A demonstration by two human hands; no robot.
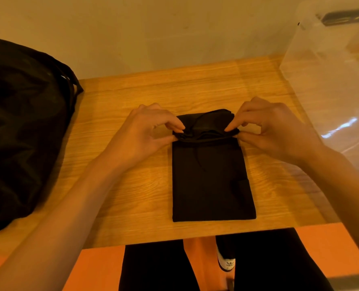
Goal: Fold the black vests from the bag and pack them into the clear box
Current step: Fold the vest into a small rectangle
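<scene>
Hands, left and right, pinch the bunched top fold of a black vest (narrow matte rectangle).

shoe logo: I make out a small dark trefoil mark, adidas-style, on the white heel of the shoe, bottom centre of frame; no lettering legible.
box label: dark strip on the clear box, upper right; too blurred for me to read.
</scene>
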